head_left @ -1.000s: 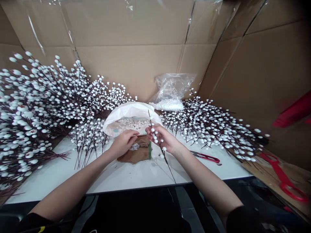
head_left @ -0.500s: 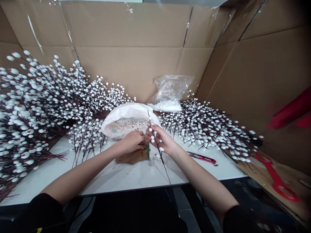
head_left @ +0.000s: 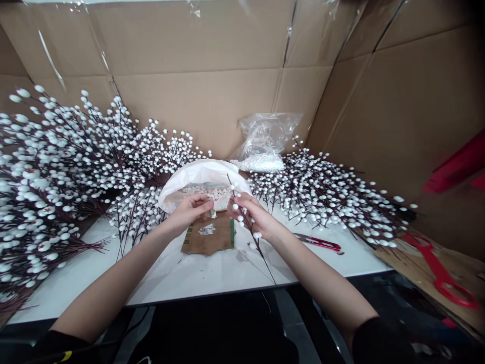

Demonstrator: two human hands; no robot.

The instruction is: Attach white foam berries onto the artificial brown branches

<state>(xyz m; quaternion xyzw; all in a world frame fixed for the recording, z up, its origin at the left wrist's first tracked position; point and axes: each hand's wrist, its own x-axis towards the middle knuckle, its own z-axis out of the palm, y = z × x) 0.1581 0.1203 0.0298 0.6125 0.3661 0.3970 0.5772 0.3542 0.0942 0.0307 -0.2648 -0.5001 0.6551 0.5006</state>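
My right hand is closed around a thin dark berry stem with several white berries along it, its bare end slanting down toward the table's front edge. To its left, my left hand is pinched, thumb against fingers. Something small and whitish shows at those fingertips, too unclear to name. Below them lies a piece of brown cardboard with a white smear on it and a green strip along its right side. Behind both hands a white bag gapes, with many loose white berries inside.
Bundles of white-berry stems crowd the left side, and another pile lies at the right. Red-handled snips rest right of my forearm. A clear plastic bag stands behind. Large red scissors lie far right, beside cardboard walls.
My left hand has lifted off the cardboard and moved slightly left and up, uncovering the white smear. The stem stays in my right hand, its lower end shifted a little right.
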